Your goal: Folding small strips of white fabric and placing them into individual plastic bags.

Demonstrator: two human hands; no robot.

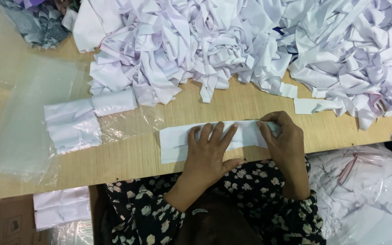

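Head view of a wooden counter [128, 156] used for folding cloth. A flat white cloth strip [173, 143] lies lengthwise along the counter's near edge, directly in front of the person. The left hand [207, 152] rests palm down on the middle of the strip, fingers spread and not closed on anything; this flat pressure apparently keeps the strip smooth and pinned in place. The right hand [283, 140] is at the strip's right end, its thumb and fingertips pinching the cloth there, apparently to hold or turn that end while the rest stays fixed.

A large heap of loose white strips [232, 45] covers the far edge and far right corner. Toward the left edge, 2 folded white bundles [75, 122] lie touching one another on a sheet of clear plastic [23, 122]. Grey cloth [41, 22] sits at the far left corner. Below the near edge, plastic bags of white cloth [364, 195] stand at the right.
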